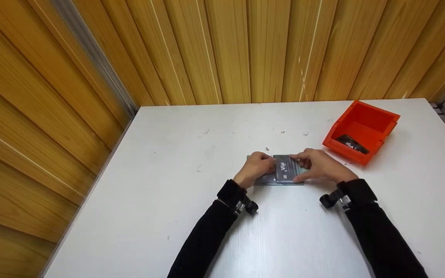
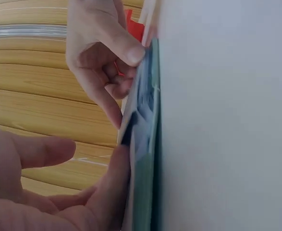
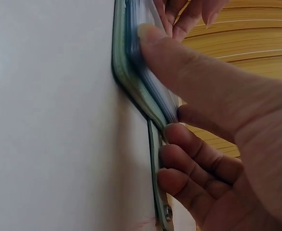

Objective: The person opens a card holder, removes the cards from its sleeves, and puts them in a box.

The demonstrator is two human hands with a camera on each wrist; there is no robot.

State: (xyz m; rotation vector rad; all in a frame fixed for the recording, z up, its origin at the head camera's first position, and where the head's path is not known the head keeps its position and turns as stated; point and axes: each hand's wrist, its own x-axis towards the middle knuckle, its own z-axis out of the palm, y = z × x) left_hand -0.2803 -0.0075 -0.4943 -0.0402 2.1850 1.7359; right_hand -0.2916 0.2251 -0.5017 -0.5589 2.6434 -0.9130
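Note:
A green-edged card holder [image 1: 262,181] lies spread on the white table, with a stack of card sleeves [image 3: 155,91] on its right part. On top of the stack is a dark card marked "Vip" [image 1: 283,168]. My right hand [image 1: 319,165] grips the holder's right part, thumb on the near edge and index finger at the far edge; its other fingertips [image 3: 174,180] touch the cover. At the "Vip" card's left edge, my left hand [image 1: 256,166] touches the holder with one finger [image 2: 116,175], while another finger [image 2: 54,151] stands apart from it. The left fingertips are partly hidden.
An orange bin [image 1: 366,127] stands at the back right of the table [image 1: 191,154], holding a dark card [image 1: 352,144]. Wooden plank walls [image 1: 222,50] border the table at the back and left.

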